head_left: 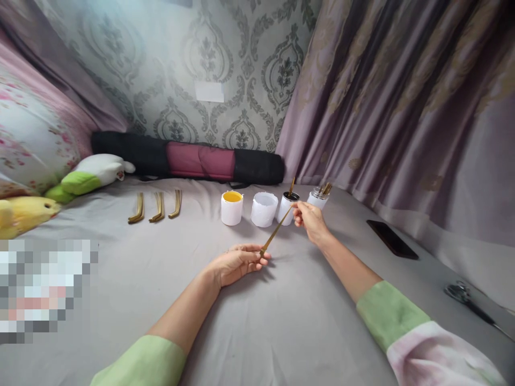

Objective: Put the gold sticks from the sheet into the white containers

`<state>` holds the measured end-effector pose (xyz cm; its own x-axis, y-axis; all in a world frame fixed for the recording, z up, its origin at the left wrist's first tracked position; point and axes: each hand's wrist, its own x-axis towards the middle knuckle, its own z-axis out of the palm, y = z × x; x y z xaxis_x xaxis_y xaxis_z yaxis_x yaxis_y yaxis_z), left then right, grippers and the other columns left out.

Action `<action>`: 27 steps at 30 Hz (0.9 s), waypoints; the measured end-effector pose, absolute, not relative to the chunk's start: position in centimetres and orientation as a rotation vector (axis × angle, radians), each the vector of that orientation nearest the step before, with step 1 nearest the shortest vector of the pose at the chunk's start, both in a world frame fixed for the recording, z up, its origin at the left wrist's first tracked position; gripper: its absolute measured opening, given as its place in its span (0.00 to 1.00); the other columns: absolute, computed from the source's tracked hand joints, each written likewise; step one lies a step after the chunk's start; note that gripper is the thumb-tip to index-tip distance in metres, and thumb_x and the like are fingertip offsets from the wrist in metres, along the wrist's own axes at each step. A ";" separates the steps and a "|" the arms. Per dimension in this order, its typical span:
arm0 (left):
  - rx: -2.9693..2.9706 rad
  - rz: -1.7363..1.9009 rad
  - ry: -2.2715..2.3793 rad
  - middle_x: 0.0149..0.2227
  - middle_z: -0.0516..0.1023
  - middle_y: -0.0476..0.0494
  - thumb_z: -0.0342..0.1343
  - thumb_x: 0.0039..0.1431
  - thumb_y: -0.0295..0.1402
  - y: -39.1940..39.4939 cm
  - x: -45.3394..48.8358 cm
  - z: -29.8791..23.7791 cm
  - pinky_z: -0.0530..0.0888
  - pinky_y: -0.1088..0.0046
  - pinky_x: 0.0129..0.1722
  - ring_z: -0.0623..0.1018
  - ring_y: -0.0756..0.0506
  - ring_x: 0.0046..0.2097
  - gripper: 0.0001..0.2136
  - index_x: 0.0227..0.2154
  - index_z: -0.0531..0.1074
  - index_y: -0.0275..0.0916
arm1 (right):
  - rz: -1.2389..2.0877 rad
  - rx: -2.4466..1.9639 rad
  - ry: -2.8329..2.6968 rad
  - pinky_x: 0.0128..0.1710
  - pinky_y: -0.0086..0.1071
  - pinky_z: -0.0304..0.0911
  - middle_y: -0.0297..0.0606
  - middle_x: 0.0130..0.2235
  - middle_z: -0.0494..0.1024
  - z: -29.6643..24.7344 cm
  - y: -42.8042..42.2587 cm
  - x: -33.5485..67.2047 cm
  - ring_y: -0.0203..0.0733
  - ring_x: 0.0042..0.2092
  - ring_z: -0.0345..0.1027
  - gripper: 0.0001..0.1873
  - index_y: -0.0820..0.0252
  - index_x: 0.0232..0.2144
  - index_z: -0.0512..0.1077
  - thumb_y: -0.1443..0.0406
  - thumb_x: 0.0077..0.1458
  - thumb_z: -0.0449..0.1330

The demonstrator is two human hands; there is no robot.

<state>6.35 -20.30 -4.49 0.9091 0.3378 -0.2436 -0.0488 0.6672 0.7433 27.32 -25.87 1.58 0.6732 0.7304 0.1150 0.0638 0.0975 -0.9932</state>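
Note:
A thin golden-brown stick slants between my two hands, above the grey sheet. Its lower end is pinched in the fingertips of my left hand, where a small bent or wider tip shows. My right hand closes thumb and fingers on the upper end. Just behind that hand stands a white-wrapped jar with a dark rim and a brown stick rising from it. Beside it, a glass-topped jar holds several brown sticks. Two white tubs follow to the left: a plain one and one with yellow contents.
Three bundles of bent golden-brown sticks lie at the left. A phone and a dark-handled metal object rest at the right. A black and maroon roll lies along the wall; plush toys sit far left.

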 end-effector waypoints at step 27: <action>0.791 0.230 0.397 0.42 0.73 0.30 0.54 0.47 0.17 -20.2 6.2 -4.4 0.71 0.75 0.35 0.76 0.48 0.35 0.13 0.38 0.66 0.28 | 0.558 -1.485 -0.835 0.13 0.21 0.52 0.31 0.22 0.67 3.0 -26.2 27.3 0.24 0.17 0.54 0.11 0.63 0.24 0.67 0.59 0.48 0.57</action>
<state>6.24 -20.20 -4.44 0.9018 0.3457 -0.2593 -0.0529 0.6839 0.7277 27.31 -26.18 2.99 0.6172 0.7743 0.1396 0.1672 0.0444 -0.9849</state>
